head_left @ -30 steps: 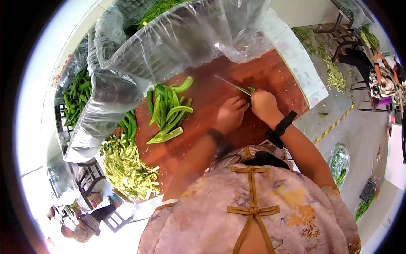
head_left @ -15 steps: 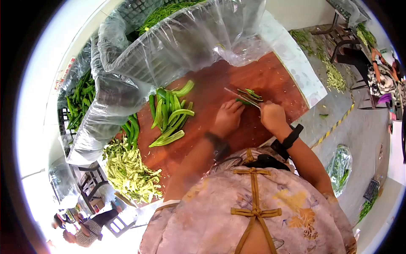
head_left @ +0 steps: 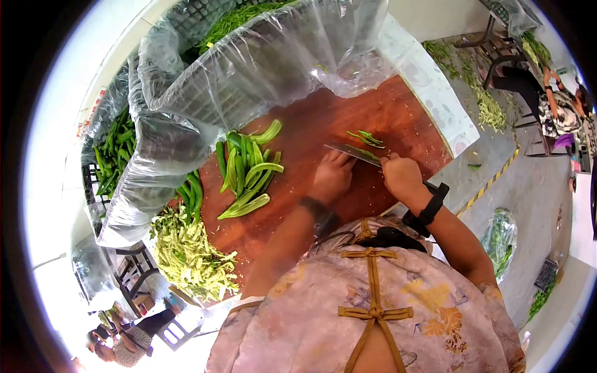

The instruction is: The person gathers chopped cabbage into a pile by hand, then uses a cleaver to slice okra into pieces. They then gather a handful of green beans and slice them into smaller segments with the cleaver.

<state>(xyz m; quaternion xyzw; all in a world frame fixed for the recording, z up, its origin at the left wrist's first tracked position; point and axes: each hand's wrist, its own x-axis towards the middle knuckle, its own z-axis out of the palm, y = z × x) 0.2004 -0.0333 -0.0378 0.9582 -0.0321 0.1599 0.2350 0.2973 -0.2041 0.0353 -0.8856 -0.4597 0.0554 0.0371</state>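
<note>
My right hand (head_left: 403, 177) is closed around the handle of a knife (head_left: 354, 153), its blade pointing left over the reddish-brown board (head_left: 298, 205). Close under the blade's left part is my left hand (head_left: 332, 174), fingers together and bent down on the board; what they press on is hidden by the blade. Just beyond the blade lie thin green strips (head_left: 365, 138). To the left, a pile of green peppers (head_left: 249, 165), some split open, rests on the board. Pale cores and seeds (head_left: 186, 252) are heaped at its left front edge beside whole peppers (head_left: 194, 194).
Plastic-lined crates (head_left: 249, 68) stand behind and left of the board, one holding green strips (head_left: 242, 23), another whole peppers (head_left: 117, 152). A bagged green bundle (head_left: 499, 239) lies on the floor at right. One person (head_left: 563, 109) sits far right, another (head_left: 127, 342) at lower left.
The knife blade has turned flatter and sits lower, now covering the green piece seen by my left fingertips. My left hand has shifted slightly left and down.
</note>
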